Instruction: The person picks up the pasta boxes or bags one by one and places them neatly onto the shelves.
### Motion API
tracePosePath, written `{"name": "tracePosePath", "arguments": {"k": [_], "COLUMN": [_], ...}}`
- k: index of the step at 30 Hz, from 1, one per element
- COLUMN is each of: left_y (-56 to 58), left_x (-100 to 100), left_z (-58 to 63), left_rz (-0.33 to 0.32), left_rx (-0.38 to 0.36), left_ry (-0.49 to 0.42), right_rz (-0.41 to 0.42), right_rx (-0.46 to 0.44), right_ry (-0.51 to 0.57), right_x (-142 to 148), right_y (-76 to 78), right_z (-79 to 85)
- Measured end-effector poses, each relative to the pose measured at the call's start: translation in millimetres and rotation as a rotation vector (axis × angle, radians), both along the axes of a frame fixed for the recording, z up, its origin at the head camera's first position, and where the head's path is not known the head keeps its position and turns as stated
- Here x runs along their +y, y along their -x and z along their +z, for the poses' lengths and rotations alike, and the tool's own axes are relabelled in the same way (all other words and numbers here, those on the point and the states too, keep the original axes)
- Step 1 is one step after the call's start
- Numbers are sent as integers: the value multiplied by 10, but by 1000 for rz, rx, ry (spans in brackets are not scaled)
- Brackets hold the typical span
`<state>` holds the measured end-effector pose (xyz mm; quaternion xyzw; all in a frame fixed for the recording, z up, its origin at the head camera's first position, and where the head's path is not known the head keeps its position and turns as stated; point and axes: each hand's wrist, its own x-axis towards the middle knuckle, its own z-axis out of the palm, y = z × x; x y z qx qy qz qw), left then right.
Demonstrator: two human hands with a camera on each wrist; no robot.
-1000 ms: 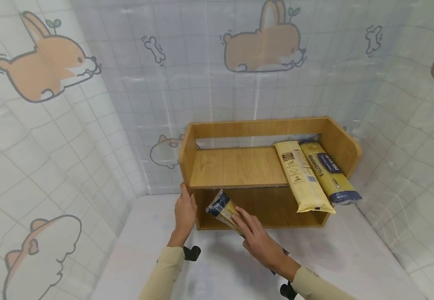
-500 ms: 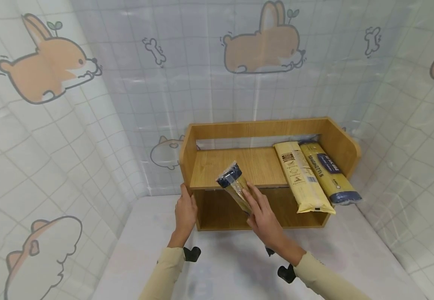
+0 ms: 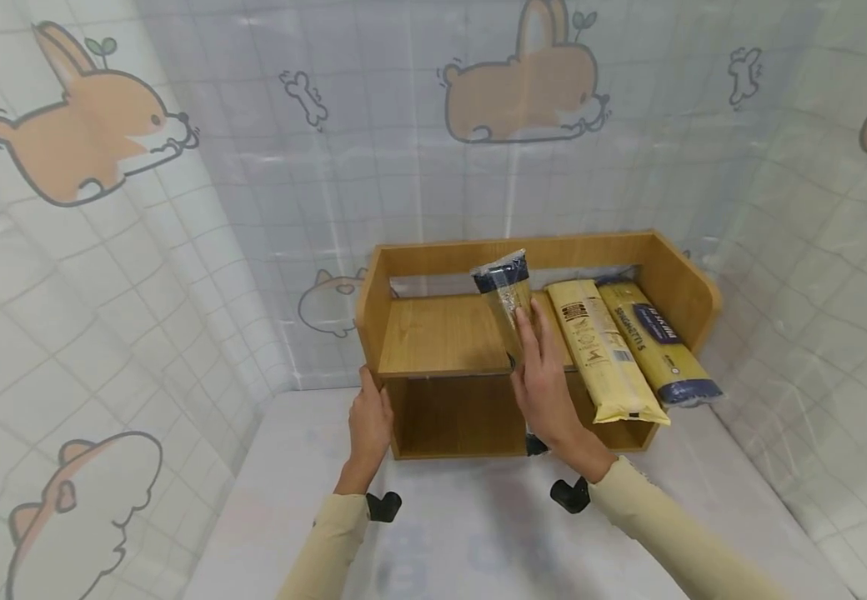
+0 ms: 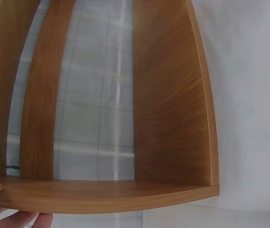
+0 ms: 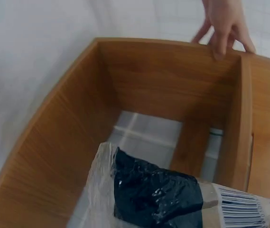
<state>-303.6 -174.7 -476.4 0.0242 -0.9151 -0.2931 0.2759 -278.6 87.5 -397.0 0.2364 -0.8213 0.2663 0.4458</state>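
My right hand (image 3: 548, 390) grips a spaghetti pack (image 3: 504, 302) with a navy end, holding it upright and tilted in front of the upper board of a small wooden shelf (image 3: 441, 337). The pack's other dark end shows below the hand. In the right wrist view, a navy band and a barcode show on the pack (image 5: 156, 192). My left hand (image 3: 371, 423) holds the shelf's left side panel (image 4: 97, 195) by its front edge, thumb on one face and fingers on the other in the left wrist view.
On the upper board's right side lie a pale yellow pack (image 3: 602, 350) and a spaghetti pack (image 3: 651, 342), side by side, jutting past the front edge. The shelf stands on a white table (image 3: 291, 467) against sheeting (image 3: 418, 183) printed with cartoon dogs.
My right hand has lifted the spaghetti pack from in front of the lower compartment, up and to the right, turning it more upright. My left hand stays on the side panel.
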Motion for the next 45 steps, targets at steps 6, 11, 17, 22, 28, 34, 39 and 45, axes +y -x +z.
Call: {"name": "tracePosePath", "arguments": {"k": [6, 11, 17, 22, 28, 34, 39, 45], "left_y": [-8, -11, -11, -17, -27, -16, -15, -23], "left_x": [-16, -18, -7, -8, -7, -10, -11, 1], "left_z": [4, 15, 6, 11, 32, 21, 31, 39], "left_rz": [-7, -7, -15, -3, -19, -17, -17, -15], "left_rx": [4, 4, -18, -15, -15, -20, -26, -33], "left_ry": [0, 5, 9, 6, -2, -2, -2, -10], "right_rz": [-95, -147, -235, -270, -265, -243, -245, -232], "right_rx": [25, -19, -72, -136, -233, -287, -357, -489], "right_ry": [-13, -4, 9, 1, 31, 43, -1, -43], "right_x": [76, 152, 215, 210, 215, 243, 267, 296], "right_y": [123, 201, 267, 303, 338, 406, 474, 526], "right_z": [84, 89, 57, 87, 142, 183, 232, 284]}}
